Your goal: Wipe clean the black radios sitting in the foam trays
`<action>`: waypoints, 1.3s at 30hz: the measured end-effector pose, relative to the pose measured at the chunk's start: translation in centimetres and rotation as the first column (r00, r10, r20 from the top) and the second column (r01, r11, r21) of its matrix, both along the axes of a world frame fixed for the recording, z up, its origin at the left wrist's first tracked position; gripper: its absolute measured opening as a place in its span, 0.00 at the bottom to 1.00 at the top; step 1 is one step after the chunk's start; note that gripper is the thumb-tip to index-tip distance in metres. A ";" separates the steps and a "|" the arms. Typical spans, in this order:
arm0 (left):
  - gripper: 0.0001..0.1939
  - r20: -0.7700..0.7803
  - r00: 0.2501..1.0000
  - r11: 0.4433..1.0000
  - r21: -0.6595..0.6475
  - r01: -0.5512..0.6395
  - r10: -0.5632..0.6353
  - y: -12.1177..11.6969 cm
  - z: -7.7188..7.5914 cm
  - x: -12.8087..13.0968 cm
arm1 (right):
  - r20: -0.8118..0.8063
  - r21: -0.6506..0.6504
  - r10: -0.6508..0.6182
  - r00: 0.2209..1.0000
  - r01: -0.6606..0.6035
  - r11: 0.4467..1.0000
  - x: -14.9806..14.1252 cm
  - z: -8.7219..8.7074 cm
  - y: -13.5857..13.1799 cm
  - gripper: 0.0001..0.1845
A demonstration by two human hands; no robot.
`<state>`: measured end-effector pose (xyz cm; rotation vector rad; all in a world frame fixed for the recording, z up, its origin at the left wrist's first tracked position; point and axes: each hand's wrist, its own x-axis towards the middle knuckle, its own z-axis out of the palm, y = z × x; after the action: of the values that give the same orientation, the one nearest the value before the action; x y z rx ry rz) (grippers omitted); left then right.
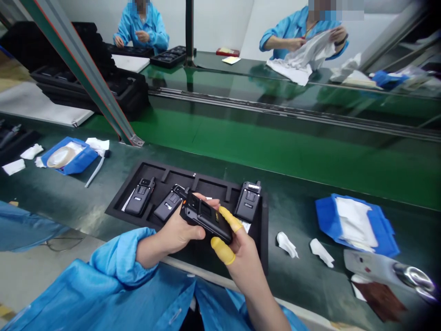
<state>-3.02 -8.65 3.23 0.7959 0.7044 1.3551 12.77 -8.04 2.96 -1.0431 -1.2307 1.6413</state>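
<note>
Both my hands hold a black handheld radio point(206, 216), tilted, above a black foam tray point(265, 239). My left hand point(177, 232) is wrapped round its antenna end, the thumb along the near side. My right hand point(241, 250), with yellow finger cots on the thumb and a finger, grips the other end. Three similar radios lie in the tray: one radio point(139, 197) at the left, another radio point(168, 202) partly behind my left hand, and a third radio point(248, 202) at the right. My hands hide part of the tray's middle.
Blue bins hold white cloths, one bin point(322, 216) at right and one bin point(77, 165) at left. Crumpled white scraps point(287, 243) and a metal-topped bottle point(413, 276) lie at right. Stacked black trays point(131, 96) stand behind a slanting metal post point(86, 69). Two people in blue work across the green bench point(292, 151).
</note>
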 end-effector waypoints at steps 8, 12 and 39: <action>0.35 0.006 1.000 0.999 0.017 0.030 -0.030 -0.1 -0.3 0.1 | 0.055 0.047 -0.060 0.997 0.057 0.997 0.2 -0.3 -0.3 0.31; 0.34 -0.017 0.999 0.999 0.014 0.030 -0.029 -0.4 -0.2 0.2 | 0.074 0.108 -0.083 0.994 0.075 0.991 0.3 -0.5 -0.5 0.31; 0.30 -0.145 0.988 0.983 -0.183 0.021 -0.048 -0.2 1.3 -0.1 | -0.168 -0.181 -0.027 0.985 -0.004 0.984 0.1 0.1 0.3 0.35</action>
<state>-3.10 -8.81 4.54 0.7647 0.9138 1.1896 12.83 -7.75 3.02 -0.9934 -0.9767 1.8184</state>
